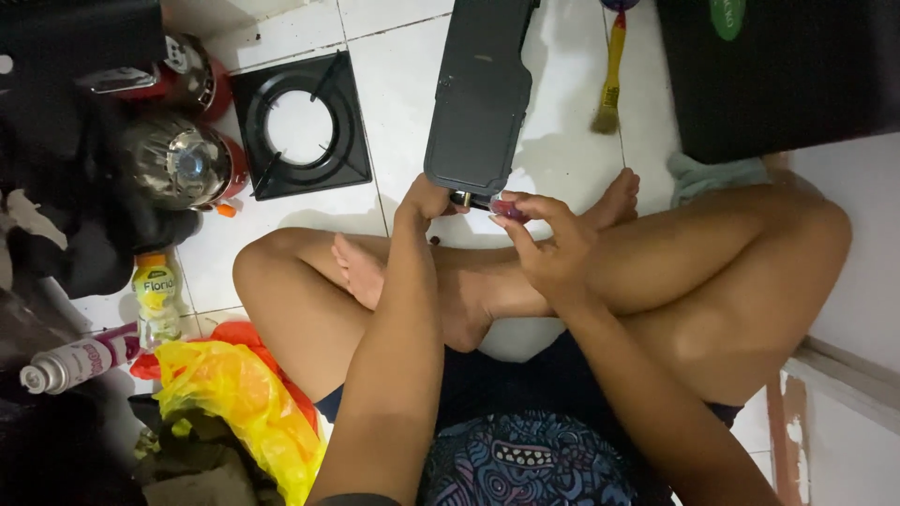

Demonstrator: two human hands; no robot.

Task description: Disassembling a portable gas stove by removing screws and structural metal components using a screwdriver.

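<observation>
Both hands, left hand (pixel 424 199) and right hand (pixel 553 245), grip a small tool (pixel 487 202) over white floor tiles (pixel 412 84).

Both hands, the left hand (pixel 424 201) and the right hand (pixel 551 245), are bare, with no rings or watch showing. The forearms are unsleeved. The legs and feet are bare too. At the bottom centre, dark shorts (pixel 525 459) carry a blue and white swirling pattern.

Matt dark metal panel (pixel 480 94) lies on glossy white floor tiles (pixel 403 75), beside a crinkly yellow plastic bag (pixel 239 398).
</observation>
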